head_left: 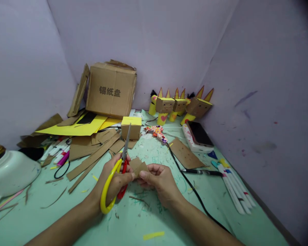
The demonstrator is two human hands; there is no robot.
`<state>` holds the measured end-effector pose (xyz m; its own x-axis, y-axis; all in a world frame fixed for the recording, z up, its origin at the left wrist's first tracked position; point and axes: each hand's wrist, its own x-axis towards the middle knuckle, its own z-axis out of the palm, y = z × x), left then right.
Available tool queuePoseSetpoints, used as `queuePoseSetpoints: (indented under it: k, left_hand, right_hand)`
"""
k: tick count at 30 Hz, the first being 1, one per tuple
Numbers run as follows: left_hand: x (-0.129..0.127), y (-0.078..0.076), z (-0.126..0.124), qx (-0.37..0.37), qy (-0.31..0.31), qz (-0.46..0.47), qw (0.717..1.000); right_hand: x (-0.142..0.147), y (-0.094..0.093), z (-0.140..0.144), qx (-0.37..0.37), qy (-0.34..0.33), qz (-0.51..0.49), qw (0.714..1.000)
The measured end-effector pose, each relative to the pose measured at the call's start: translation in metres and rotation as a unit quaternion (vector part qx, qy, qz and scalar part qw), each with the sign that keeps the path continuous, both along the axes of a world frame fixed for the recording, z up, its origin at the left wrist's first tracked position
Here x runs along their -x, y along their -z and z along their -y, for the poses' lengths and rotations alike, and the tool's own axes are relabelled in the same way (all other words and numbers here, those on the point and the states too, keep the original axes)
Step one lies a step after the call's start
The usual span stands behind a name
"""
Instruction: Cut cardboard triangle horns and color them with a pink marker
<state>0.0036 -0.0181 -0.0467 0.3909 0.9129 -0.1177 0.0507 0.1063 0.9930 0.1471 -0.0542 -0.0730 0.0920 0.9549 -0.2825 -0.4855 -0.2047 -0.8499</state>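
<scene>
Head view: left hand (118,179) clamps yellow scissors (118,171), blades pointing up and away, right hand (157,179) pinches a small cardboard piece (138,166) just right of the blades, over the table (133,225).

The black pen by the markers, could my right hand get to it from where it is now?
Probably yes, once freed: the right hand pinches the cardboard piece, and bare mat lies between it and the black pen, crossed only by the black cable.

A printed cardboard box (111,89) is sitting against the rear wall, four cardboard figures (181,106) are standing beside it, a phone (199,133) is lying on a white case, and markers (235,188) are lying at right.
</scene>
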Motion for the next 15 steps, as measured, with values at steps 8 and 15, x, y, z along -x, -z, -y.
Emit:
queuePoseSetpoints:
  k: [8, 15]
  left_hand:
    - [-0.0015, -0.0011, 0.0004, -0.010, -0.008, -0.007, 1.000]
    - [-0.0034, -0.0057, 0.0027, -0.015, -0.012, -0.025, 1.000]
  right_hand:
    - [-0.0011, -0.0003, 0.0006, -0.020, 0.010, 0.022, 1.000]
    - [-0.0010, -0.0001, 0.0009, -0.019, 0.011, 0.009, 1.000]
